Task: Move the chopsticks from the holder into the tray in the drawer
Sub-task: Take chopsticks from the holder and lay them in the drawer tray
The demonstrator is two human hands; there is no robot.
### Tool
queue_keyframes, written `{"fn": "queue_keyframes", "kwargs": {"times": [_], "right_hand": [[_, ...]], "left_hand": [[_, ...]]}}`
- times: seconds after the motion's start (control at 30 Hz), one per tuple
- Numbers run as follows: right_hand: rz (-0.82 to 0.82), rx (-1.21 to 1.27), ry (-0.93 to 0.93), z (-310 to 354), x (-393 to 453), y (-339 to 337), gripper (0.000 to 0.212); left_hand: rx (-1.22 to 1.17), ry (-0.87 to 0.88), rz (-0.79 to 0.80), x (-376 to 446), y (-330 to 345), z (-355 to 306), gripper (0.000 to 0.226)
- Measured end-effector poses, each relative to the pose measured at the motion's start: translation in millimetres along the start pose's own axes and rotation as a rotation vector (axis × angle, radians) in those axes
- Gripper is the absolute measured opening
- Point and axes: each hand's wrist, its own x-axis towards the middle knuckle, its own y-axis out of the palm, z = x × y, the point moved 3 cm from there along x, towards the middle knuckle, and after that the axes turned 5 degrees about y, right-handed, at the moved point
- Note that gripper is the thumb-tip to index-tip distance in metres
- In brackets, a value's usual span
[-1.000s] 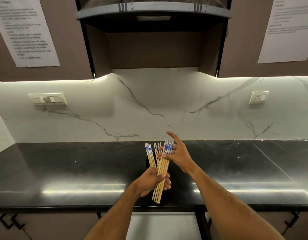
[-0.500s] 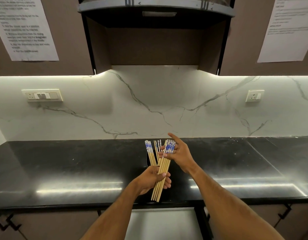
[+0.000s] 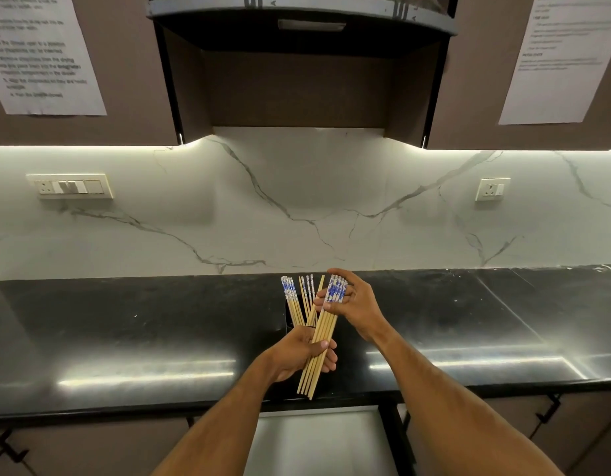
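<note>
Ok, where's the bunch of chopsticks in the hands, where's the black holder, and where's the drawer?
Bunch of wooden chopsticks with blue-and-white tops (image 3: 323, 333): head view, on the bare wooden shafts.
Black holder (image 3: 289, 316): head view, on its left edge.
Open pale drawer (image 3: 317, 441): head view, on its light inside.

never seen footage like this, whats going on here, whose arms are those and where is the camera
There is no machine here: the arms belong to a person wearing a wide-angle camera on the head, so you look forward and down as they do. They stand at a black kitchen counter with a marble wall behind it. The left hand grips a bundle of chopsticks near the lower part, and the right hand pinches the bundle's blue-patterned tops. Behind it, more chopsticks stand in a dark holder on the counter. The pale surface at the bottom edge is probably the open drawer; its tray cannot be made out.
</note>
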Motion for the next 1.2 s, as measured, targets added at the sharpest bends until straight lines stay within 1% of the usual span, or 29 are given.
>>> {"fn": "queue_keyframes", "kwargs": {"times": [0.27, 0.47, 0.53, 0.57, 0.6, 0.67, 0.73, 0.77, 0.8, 0.83, 0.9, 0.93, 1.0, 1.03, 1.1, 1.2], "right_hand": [[-0.043, 0.018, 0.018, -7, -4, -2, 0.066], [-0.103, 0.065, 0.051, -28, -17, 0, 0.066], [-0.109, 0.065, 0.067, -35, -22, 2, 0.072], [-0.113, 0.046, 0.084, -38, -25, 3, 0.079], [-0.124, -0.003, 0.101, -41, -29, 3, 0.087], [-0.172, -0.217, 0.086, -45, -35, 0, 0.096], [-0.186, -0.537, -0.012, -45, -40, -1, 0.089], [-0.14, -0.689, -0.059, -45, -43, 2, 0.082], [-0.048, -0.82, -0.072, -47, -46, 8, 0.075], [0.073, -0.938, -0.047, -52, -50, 16, 0.071], [0.309, -1.163, 0.061, -69, -61, 33, 0.064], [0.396, -1.264, 0.103, -78, -67, 40, 0.056], [0.517, -1.416, 0.155, -97, -80, 52, 0.035], [0.554, -1.462, 0.191, -105, -86, 56, 0.028], [0.584, -1.511, 0.247, -121, -97, 62, 0.024], [0.543, -1.503, 0.252, -140, -115, 66, 0.018]], "left_hand": [[0.006, 0.015, -0.005, -2, 3, 4, 0.026], [0.177, -0.03, -0.048, -2, 0, 13, 0.019], [0.244, -0.044, -0.075, -2, -2, 18, 0.017], [0.283, -0.05, -0.091, -3, -3, 20, 0.016], [0.33, -0.056, -0.109, -3, -5, 24, 0.015], [0.45, -0.073, -0.145, -5, -9, 32, 0.012], [0.602, -0.119, -0.161, -6, -13, 43, 0.014], [0.693, -0.156, -0.157, -7, -14, 49, 0.017], [0.798, -0.194, -0.145, -7, -14, 54, 0.02], [0.917, -0.223, -0.126, -7, -14, 60, 0.024], [1.139, -0.262, -0.072, -9, -9, 72, 0.029], [1.208, -0.274, -0.045, -11, -6, 79, 0.029], [1.283, -0.301, 0.006, -13, 0, 95, 0.027], [1.302, -0.319, 0.03, -15, 3, 103, 0.027], [1.311, -0.337, 0.071, -22, 7, 119, 0.028], [1.278, -0.265, 0.059, -38, 9, 141, 0.02]]}}
